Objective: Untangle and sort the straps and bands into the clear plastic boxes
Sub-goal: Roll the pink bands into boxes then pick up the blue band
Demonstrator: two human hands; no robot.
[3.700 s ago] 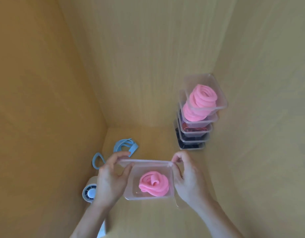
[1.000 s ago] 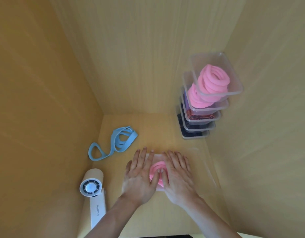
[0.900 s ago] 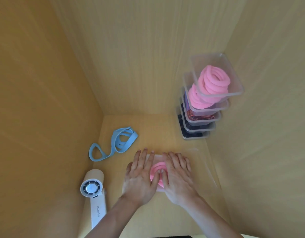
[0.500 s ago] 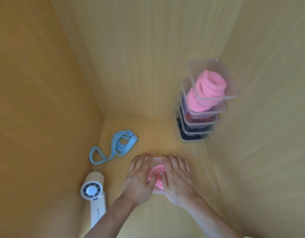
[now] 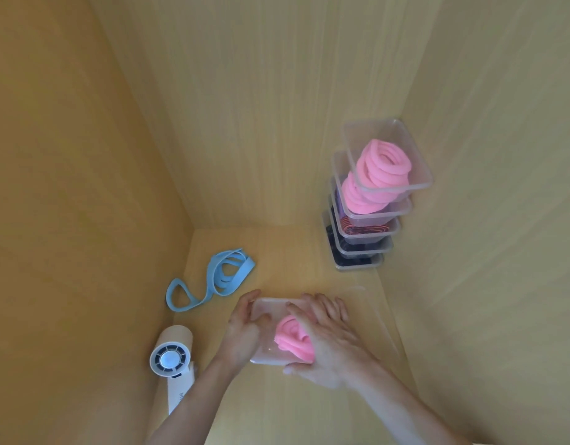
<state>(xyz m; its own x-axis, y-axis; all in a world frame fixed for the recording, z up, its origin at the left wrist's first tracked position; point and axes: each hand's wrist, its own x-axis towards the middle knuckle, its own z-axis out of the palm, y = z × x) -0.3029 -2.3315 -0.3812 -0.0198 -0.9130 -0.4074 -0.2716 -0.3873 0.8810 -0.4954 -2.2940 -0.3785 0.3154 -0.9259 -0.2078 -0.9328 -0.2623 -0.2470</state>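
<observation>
- The clear box (image 5: 267, 332) sits low on the tabletop (image 5: 286, 252), near its front edge, with wooden walls on three sides.
- A pink band (image 5: 291, 337), rolled into a coil, lies inside this box and shows through the plastic.
- The left hand (image 5: 241, 332) grips the left end of the box, with its fingers curled round the far left corner and its thumb lying on top.
- The right hand (image 5: 330, 340) covers the right half of the box. Its fingers are spread across the top and its thumb is tucked against the near edge, so the box is held between them.
- Whether the box's lid is fully seated cannot be told under the hands.
- A blue band (image 5: 213, 281) lies loose and looped on the tabletop, to the left of the box and farther back, apart from both hands.
- A stack of clear boxes (image 5: 362, 244) stands in the far right corner against the wall.
- The top box (image 5: 418, 175) of the stack and the one below it each hold a pink coil. The lower boxes hold darker straps.
- A faint clear plastic piece (image 5: 378, 319), either a lid or a box, lies just right of the right hand.
- A white handheld fan (image 5: 171, 359) lies at the near left, close to the left wall.
</observation>
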